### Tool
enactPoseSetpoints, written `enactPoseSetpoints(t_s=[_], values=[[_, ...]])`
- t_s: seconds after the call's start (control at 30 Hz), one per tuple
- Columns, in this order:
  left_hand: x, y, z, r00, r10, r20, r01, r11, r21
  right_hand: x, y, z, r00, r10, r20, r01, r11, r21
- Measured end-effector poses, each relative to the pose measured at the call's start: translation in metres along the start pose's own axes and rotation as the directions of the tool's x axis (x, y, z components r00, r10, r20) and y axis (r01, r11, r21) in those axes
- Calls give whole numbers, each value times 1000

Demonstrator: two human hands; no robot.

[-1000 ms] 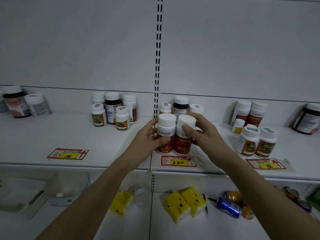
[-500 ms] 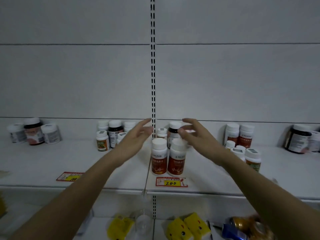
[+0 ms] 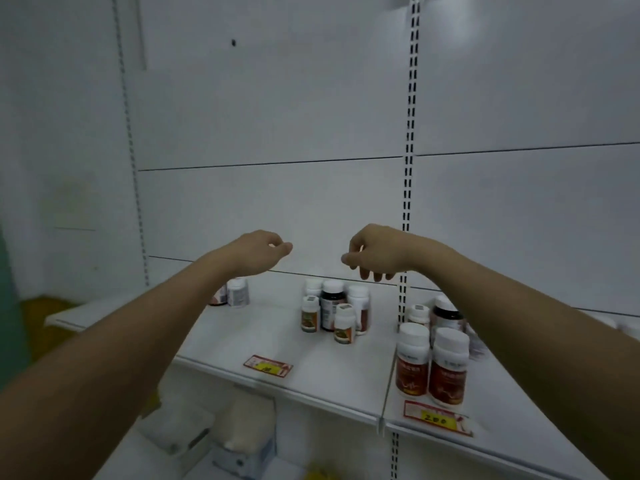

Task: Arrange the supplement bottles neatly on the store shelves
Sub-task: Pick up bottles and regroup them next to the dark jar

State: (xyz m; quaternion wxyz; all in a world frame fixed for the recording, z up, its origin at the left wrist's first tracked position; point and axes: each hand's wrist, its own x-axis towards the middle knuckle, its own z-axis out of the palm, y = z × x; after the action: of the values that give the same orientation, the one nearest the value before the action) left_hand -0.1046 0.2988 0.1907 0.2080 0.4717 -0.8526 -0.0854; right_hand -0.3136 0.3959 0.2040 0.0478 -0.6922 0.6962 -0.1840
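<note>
Hanging in the air above the shelf (image 3: 277, 341), the left hand (image 3: 256, 252) and right hand (image 3: 377, 252) are loosely curled and hold nothing. Two red bottles (image 3: 431, 365) stand side by side by the yellow price tag (image 3: 436, 418), probably so shoppers see them.

My two arms are bare from the bottom edge of the view to the fingertips, with no sleeves showing. My slim left hand (image 3: 258, 249) and slim right hand (image 3: 379, 252) wear no gloves, rings, watch or bracelet. The fingernails are too blurred to make out.
</note>
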Motion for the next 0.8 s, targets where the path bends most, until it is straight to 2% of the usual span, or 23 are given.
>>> enactPoseSetpoints(t_s=[0.3, 0.5, 0.7, 0.8], values=[[-22, -117, -26, 995, -78, -70, 76, 997, -29, 54, -94, 47, 999, -39, 30, 40, 999, -34], [-20, -216, -32, 997, -67, -25, 66, 997, -26, 102, -160, 106, 998, 29, 56, -26, 998, -62], [-12, -305, -45, 995, 3, 100, -9, 998, 64, 153, -223, 146, 996, 90, 19, -87, 991, -104], [-1, -331, -49, 996, 44, 73, -48, 997, 58, 175, -240, 164, 992, 120, -26, -122, 986, -114]])
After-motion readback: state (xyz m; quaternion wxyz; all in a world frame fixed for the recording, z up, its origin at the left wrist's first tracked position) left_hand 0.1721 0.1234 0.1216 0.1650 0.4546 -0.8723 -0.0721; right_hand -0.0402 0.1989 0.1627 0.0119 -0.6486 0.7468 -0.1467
